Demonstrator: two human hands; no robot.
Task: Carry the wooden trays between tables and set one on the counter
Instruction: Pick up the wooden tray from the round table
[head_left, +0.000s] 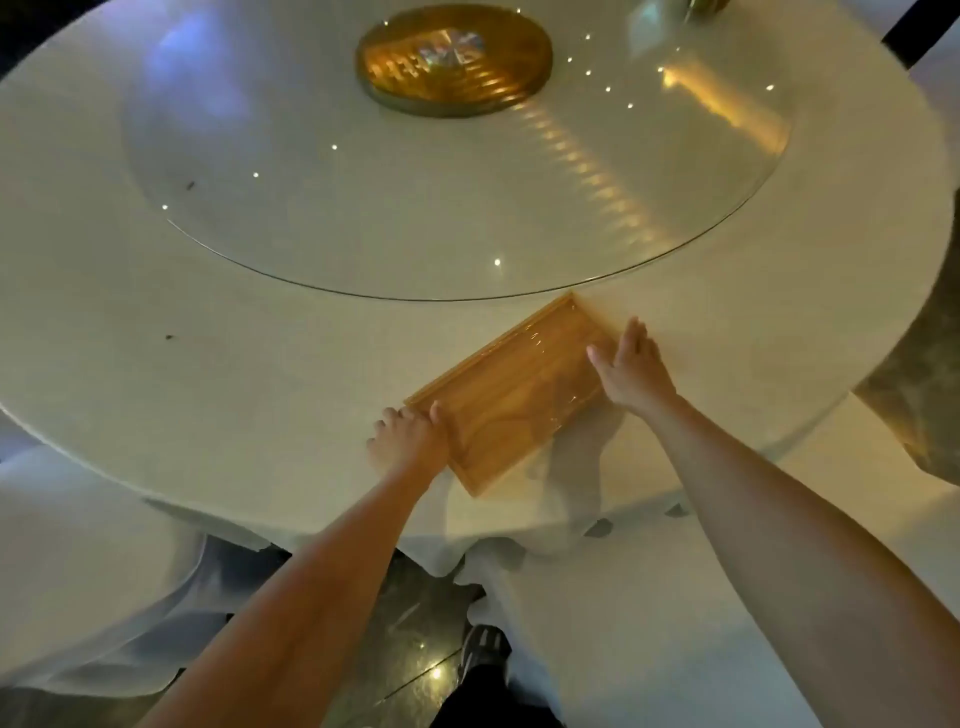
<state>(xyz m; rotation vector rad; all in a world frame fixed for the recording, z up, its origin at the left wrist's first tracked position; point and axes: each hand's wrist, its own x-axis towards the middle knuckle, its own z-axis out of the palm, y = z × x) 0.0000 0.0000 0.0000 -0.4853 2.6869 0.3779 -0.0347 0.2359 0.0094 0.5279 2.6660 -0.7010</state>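
Two hands on one wooden tray (511, 395) at the desk's (208, 415) near edge: left hand (410, 441) curled over the near short end, thumb on the rim. Right hand (631, 366), further off, lies flat and spread at the far end, gripping nothing. Tray's long axis runs diagonally, near-left toward the glass turntable (457, 208) at far-right.

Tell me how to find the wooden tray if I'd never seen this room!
Look at the big round table with the white cloth and glass turntable. At its near edge, between the left hand and right hand, lies the wooden tray. It is the only flat, rectangular, honey-coloured thing there.
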